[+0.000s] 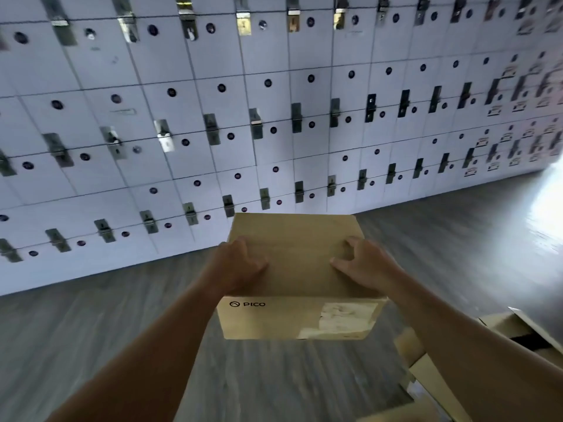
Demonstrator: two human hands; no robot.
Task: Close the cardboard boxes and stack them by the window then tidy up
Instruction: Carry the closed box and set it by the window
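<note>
Two bare arms reach fwd, carrying a closed cardboard box (297, 269) marked "PICO" at frame centre, above the grey wood-look floor (91, 330). Left hand (240, 263) lies on the box's top at its 9 o'clock edge, fingers curled on the lid; right hand (362, 263) grips the top at the 3 o'clock side, thumb spread, fingers bent onto the cardboard. A torn label patch (341, 321) shows on the near face, right of the logo.

Ahead, from 9 to 2 o'clock, a wall of white lockers (213, 117) w/ metal latches and dark round locks fills the bkgd, standing straight in the box's path. Bright light (548, 202) spills onto the floor at 3 o'clock. At 4–5 o'clock, just beside the right forearm, more cardboard boxes (432, 376) sit on the floor, one w/ flaps open (524, 327); how many, can't tell. Frame is motion-blurred, esp. the floor.
</note>
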